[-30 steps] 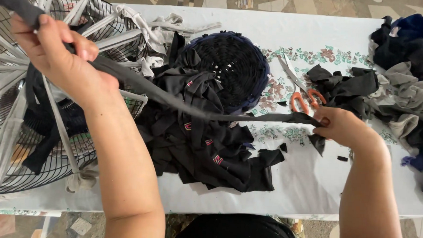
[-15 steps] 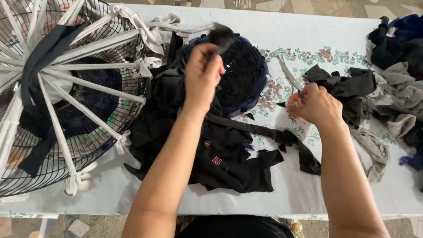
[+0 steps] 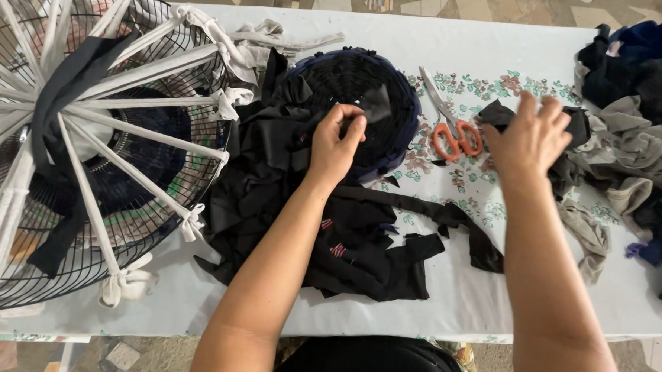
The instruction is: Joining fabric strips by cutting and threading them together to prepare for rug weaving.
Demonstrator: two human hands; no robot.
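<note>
Lying beneath everything, a white tabletop (image 3: 501, 45) with a floral patch. Pinching, left hand (image 3: 337, 141) with fingertips clamped together on the dark woven round mat (image 3: 364, 98), right at its centre. Hovering further right, right hand (image 3: 528, 139) with fingers spread apart, gripping nothing, just over a black fabric scrap (image 3: 501, 113). Resting between the two hands, orange-handled scissors (image 3: 452, 132). Trailing below the left hand, a black fabric strip (image 3: 419, 208). Standing far left of it, a wire fan guard (image 3: 86, 160) tied with white strips.
</note>
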